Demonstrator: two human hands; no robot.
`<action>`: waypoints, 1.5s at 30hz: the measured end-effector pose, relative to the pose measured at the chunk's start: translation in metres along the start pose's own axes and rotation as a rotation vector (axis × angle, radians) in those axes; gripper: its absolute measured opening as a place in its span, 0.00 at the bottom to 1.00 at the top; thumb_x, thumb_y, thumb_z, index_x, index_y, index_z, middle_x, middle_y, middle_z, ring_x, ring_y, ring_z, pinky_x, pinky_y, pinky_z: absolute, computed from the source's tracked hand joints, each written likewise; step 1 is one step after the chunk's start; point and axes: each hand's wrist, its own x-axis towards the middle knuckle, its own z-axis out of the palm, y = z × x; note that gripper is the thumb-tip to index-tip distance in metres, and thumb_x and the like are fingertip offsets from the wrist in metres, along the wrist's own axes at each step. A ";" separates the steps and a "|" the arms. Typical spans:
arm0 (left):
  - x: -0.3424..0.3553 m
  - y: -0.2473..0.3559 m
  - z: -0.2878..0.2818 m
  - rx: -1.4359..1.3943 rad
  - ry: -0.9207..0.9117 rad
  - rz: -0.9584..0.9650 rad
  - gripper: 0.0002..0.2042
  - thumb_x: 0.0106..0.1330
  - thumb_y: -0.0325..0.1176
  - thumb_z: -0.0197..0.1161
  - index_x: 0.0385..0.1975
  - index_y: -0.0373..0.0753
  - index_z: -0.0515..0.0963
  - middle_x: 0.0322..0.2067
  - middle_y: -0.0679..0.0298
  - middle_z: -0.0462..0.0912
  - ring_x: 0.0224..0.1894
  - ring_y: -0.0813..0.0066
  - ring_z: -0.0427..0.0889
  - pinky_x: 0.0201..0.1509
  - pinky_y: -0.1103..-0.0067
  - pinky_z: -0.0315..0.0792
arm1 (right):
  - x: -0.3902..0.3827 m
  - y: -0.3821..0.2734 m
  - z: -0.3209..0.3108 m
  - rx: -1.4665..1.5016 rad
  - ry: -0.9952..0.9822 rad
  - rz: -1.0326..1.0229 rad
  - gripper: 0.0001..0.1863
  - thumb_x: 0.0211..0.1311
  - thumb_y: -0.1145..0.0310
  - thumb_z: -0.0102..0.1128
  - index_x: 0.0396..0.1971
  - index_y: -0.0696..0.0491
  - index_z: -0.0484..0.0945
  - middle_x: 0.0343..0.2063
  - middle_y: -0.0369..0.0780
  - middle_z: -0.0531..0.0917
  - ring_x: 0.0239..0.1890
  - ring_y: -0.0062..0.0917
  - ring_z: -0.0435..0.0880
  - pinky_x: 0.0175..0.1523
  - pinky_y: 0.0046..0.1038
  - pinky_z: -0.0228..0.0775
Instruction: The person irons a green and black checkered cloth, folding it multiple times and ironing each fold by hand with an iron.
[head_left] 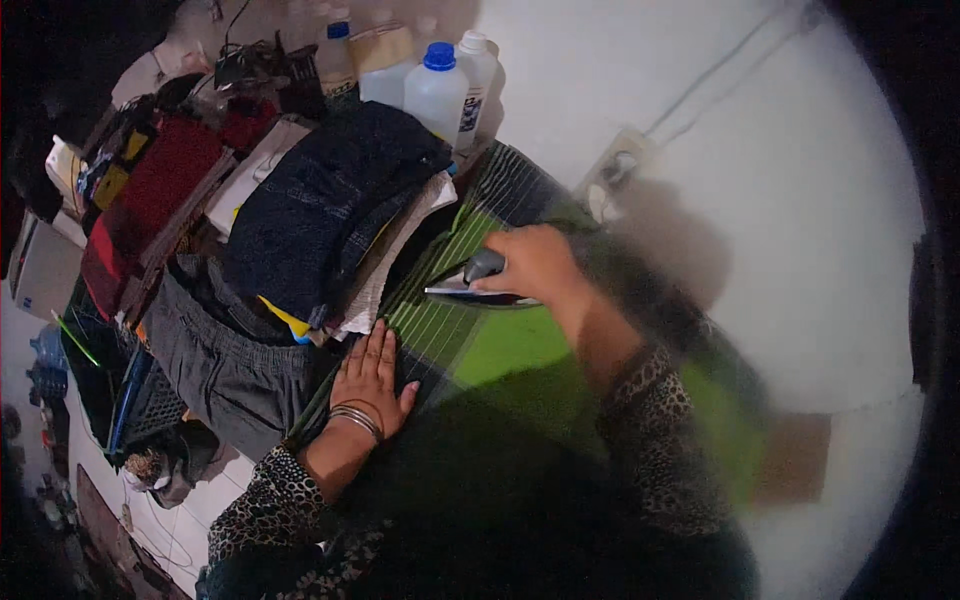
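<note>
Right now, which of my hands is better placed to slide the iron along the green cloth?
Your right hand, I'd say: it already grips the iron over the green cloth. Your left hand lies palm down beside the folded clothes, holding nothing, seemingly better placed for steadying.

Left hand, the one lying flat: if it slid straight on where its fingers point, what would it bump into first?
Probably the pale folded cloth under the dark blue garment, just ahead of the left hand; whether they already touch is unclear.
</note>
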 end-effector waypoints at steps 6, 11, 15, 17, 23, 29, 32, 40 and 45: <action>-0.004 -0.001 0.001 -0.055 0.087 -0.002 0.38 0.60 0.46 0.54 0.65 0.34 0.46 0.67 0.53 0.46 0.67 0.54 0.51 0.68 0.64 0.48 | 0.033 0.025 0.002 -0.006 0.239 0.409 0.30 0.44 0.41 0.63 0.36 0.53 0.77 0.32 0.46 0.81 0.38 0.40 0.81 0.42 0.39 0.72; -0.003 -0.005 0.008 -0.068 0.091 -0.009 0.38 0.59 0.47 0.55 0.65 0.34 0.48 0.67 0.52 0.46 0.66 0.53 0.52 0.67 0.64 0.50 | 0.070 0.026 0.007 0.013 0.242 0.643 0.26 0.48 0.48 0.65 0.40 0.53 0.75 0.38 0.47 0.80 0.44 0.42 0.79 0.47 0.39 0.71; -0.004 -0.006 0.003 -0.070 0.062 -0.013 0.39 0.59 0.47 0.55 0.65 0.34 0.48 0.67 0.52 0.45 0.67 0.53 0.51 0.67 0.64 0.50 | 0.102 0.035 0.018 0.004 0.333 0.720 0.23 0.49 0.51 0.65 0.37 0.55 0.74 0.38 0.48 0.80 0.45 0.44 0.79 0.47 0.39 0.71; -0.002 -0.008 0.007 -0.078 0.088 0.025 0.39 0.59 0.47 0.55 0.65 0.34 0.48 0.67 0.52 0.46 0.66 0.53 0.52 0.67 0.63 0.50 | 0.102 0.044 0.006 0.058 0.250 0.789 0.24 0.50 0.52 0.65 0.41 0.55 0.75 0.43 0.46 0.79 0.48 0.41 0.77 0.48 0.39 0.72; -0.003 -0.008 0.003 -0.103 0.097 0.022 0.38 0.60 0.47 0.54 0.65 0.33 0.48 0.67 0.52 0.47 0.65 0.52 0.54 0.67 0.64 0.51 | 0.082 0.061 0.009 0.000 0.116 0.765 0.24 0.55 0.54 0.60 0.46 0.54 0.75 0.49 0.45 0.76 0.51 0.41 0.76 0.51 0.39 0.70; 0.000 -0.010 0.004 -0.084 0.043 0.026 0.36 0.64 0.51 0.44 0.66 0.33 0.45 0.67 0.53 0.46 0.68 0.57 0.49 0.69 0.67 0.46 | -0.035 0.039 0.002 -0.048 0.143 0.777 0.30 0.52 0.48 0.59 0.48 0.55 0.71 0.44 0.49 0.78 0.45 0.44 0.79 0.49 0.42 0.70; -0.001 -0.007 -0.001 -0.087 0.002 0.009 0.36 0.64 0.51 0.43 0.66 0.33 0.44 0.67 0.53 0.45 0.68 0.57 0.48 0.69 0.67 0.45 | -0.097 0.035 0.003 -0.020 0.172 0.835 0.31 0.48 0.47 0.63 0.46 0.54 0.72 0.41 0.51 0.80 0.43 0.45 0.79 0.47 0.42 0.70; -0.007 -0.005 0.008 -0.087 0.167 0.060 0.35 0.62 0.47 0.50 0.65 0.35 0.49 0.67 0.54 0.46 0.68 0.55 0.50 0.68 0.65 0.49 | -0.163 0.093 -0.008 -0.082 0.295 1.011 0.28 0.48 0.49 0.62 0.44 0.54 0.75 0.39 0.49 0.80 0.43 0.46 0.79 0.49 0.41 0.69; -0.005 0.001 0.004 -0.018 0.094 0.052 0.36 0.63 0.50 0.46 0.66 0.34 0.47 0.68 0.57 0.42 0.70 0.62 0.44 0.70 0.68 0.45 | -0.240 0.070 -0.013 0.073 0.250 1.147 0.24 0.50 0.52 0.61 0.41 0.55 0.78 0.39 0.48 0.81 0.43 0.44 0.79 0.48 0.40 0.70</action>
